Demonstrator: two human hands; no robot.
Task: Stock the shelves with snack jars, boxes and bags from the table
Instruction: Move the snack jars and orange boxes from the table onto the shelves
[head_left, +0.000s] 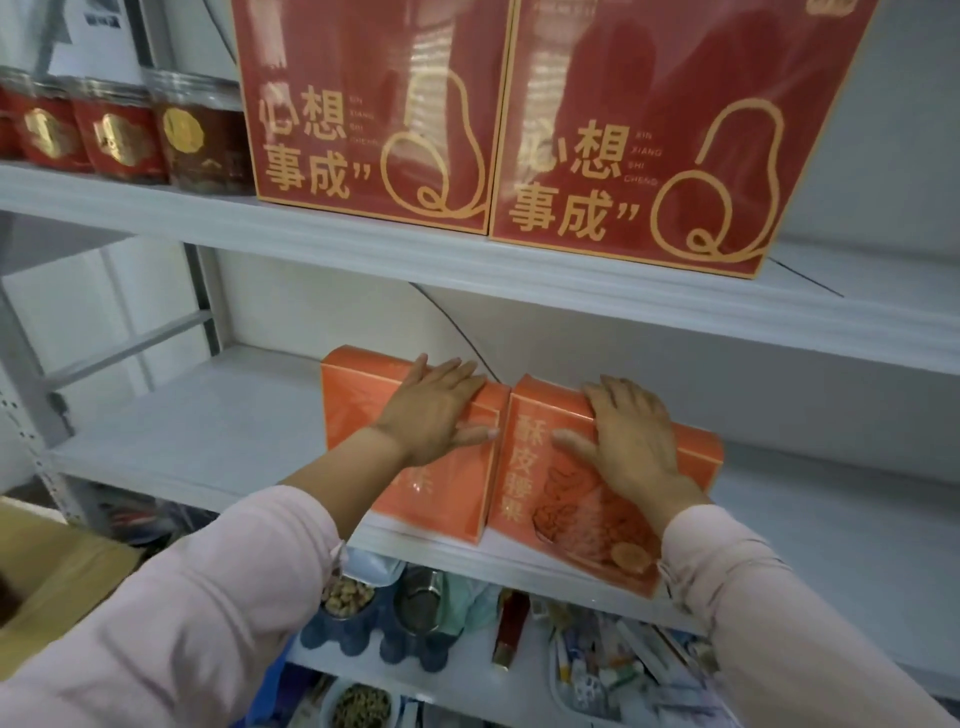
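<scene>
On the middle shelf, two orange boxes stand upright side by side, a thin gap between them: the left box under the left hand, the right box under the right hand; both hands lie flat, fingers straight over the top edges, clasping nothing, so each box sits straight ahead of its own palm, probably ready for a push backward

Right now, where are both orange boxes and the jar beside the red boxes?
left orange box (353, 415), head view, bare front face.
right orange box (522, 467), head view, printed characters on front.
clear jar (200, 143), head view, middle of its side.
</scene>
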